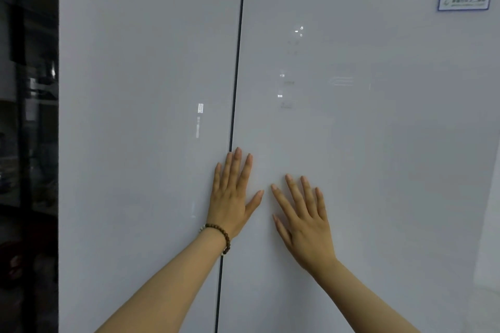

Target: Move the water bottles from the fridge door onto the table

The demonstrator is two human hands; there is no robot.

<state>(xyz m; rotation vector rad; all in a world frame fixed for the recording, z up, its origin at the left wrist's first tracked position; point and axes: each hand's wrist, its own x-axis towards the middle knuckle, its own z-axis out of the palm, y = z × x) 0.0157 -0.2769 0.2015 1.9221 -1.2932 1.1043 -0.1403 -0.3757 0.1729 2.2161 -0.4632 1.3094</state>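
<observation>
In the head view, the left hand [233,197] and right hand [304,220], fingers spread flat and holding nothing, press the glossy white right fridge door [365,143] beside the dark centre seam [237,62], perhaps pushing it closed; the water bottles aren't visible, presumably inside.

- My left hand [232,194] is flat and open, fingers [238,162] together pointing to 12 o'clock, thumb splayed toward 2 o'clock.
- My left forearm runs down to 7 o'clock, with a bead bracelet [220,236] at the wrist.
- My right hand [303,222] is open too, fingers spread toward 11 o'clock, seemingly pressed flat.
- My right forearm leaves toward 5 o'clock.
- The hands sit near each other, apart, left higher.
</observation>
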